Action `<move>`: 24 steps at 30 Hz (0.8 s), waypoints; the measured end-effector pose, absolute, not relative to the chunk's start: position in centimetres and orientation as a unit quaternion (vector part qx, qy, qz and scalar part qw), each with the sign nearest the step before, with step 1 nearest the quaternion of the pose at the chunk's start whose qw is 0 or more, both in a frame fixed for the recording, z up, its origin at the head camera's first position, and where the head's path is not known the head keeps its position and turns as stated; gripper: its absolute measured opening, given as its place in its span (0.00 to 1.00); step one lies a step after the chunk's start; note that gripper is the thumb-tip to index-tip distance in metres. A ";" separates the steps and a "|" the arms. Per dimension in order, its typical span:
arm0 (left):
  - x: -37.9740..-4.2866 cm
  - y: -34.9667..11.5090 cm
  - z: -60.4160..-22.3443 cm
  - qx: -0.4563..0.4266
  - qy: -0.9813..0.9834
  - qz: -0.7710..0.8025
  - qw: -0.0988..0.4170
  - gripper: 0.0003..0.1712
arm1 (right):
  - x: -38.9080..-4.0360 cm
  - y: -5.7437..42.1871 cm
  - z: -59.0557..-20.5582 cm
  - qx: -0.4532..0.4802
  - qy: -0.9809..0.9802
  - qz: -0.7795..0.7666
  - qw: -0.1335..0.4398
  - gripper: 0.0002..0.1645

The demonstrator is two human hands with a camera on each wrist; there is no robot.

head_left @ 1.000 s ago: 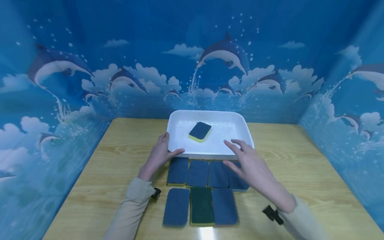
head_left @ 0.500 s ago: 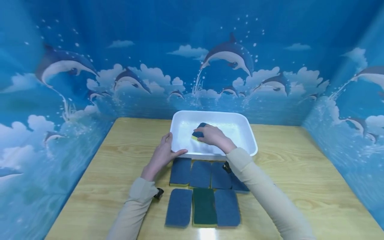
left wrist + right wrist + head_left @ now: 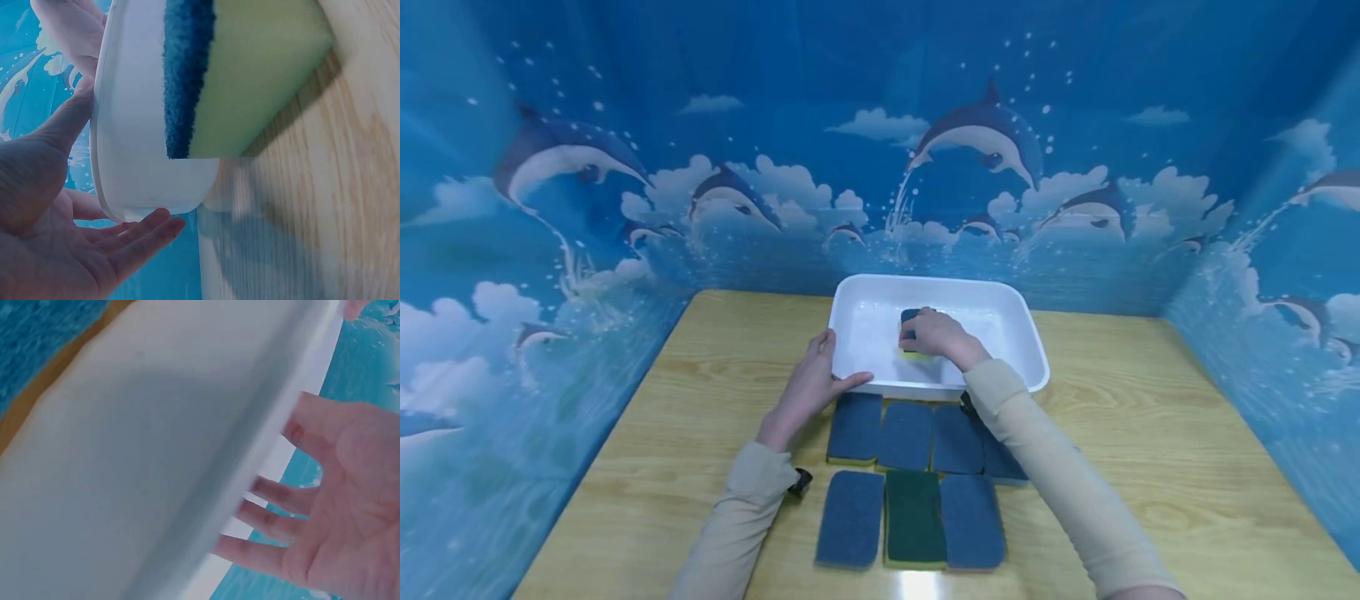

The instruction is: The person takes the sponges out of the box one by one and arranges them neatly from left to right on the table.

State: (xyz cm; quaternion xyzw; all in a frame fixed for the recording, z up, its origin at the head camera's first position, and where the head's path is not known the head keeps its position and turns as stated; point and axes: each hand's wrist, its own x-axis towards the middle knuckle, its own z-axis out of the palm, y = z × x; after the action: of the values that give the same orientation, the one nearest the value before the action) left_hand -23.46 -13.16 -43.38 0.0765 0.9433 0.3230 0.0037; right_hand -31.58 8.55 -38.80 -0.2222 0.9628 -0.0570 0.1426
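A white tray (image 3: pixel 940 387) stands on the table. My left hand (image 3: pixel 805 387) rests at its front left corner, thumb along the front rim and straight fingers against the left side; the left wrist view also shows this hand (image 3: pixel 69 219) at the tray wall. Inside the tray, a sponge (image 3: pixel 914 354) with a dark blue top and yellow foam is held by my right hand (image 3: pixel 936 333), which covers much of it. In the right wrist view the tray rim hides the right hand's (image 3: pixel 344 494) fingertips and the sponge.
Several sponges lie dark side up before the tray: a back row with one blue sponge (image 3: pixel 904 436) among others, and a front row with a green sponge (image 3: pixel 915 518) between two blue ones. The wooden table (image 3: pixel 730 350) meets a dolphin-print curtain (image 3: pixel 760 100).
The right hand, first above the tray with fingers spread, has reached in and taken hold of the sponge. That sponge has turned straighter and shifted slightly right. The left hand stays at the corner.
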 end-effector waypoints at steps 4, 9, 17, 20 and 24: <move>-23.5 -13.2 -43.3 0.068 0.942 0.329 0.009 0.64 | -31.8 8.9 -39.1 -0.173 0.973 -0.086 0.125 0.20; -23.5 -13.1 -43.3 0.068 0.941 0.330 0.011 0.64 | -32.5 9.4 -40.2 -0.110 0.974 -0.120 0.157 0.41; -23.4 -13.0 -43.1 0.062 0.940 0.334 0.014 0.64 | -32.7 10.1 -40.8 -0.075 0.973 -0.141 0.165 0.48; -23.4 -13.0 -43.2 0.062 0.941 0.334 0.014 0.64 | -32.6 9.9 -40.8 -0.067 0.974 -0.136 0.167 0.49; -23.5 -13.0 -43.2 0.059 0.941 0.334 0.019 0.64 | -32.5 10.1 -40.6 -0.073 0.975 -0.132 0.165 0.44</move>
State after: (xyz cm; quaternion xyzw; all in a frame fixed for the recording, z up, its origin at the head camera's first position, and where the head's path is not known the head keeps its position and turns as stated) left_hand -23.51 -12.96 -43.22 0.0586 0.9406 0.3338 0.0189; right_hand -32.50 10.08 -40.56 -0.0729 0.9747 -0.1317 0.1652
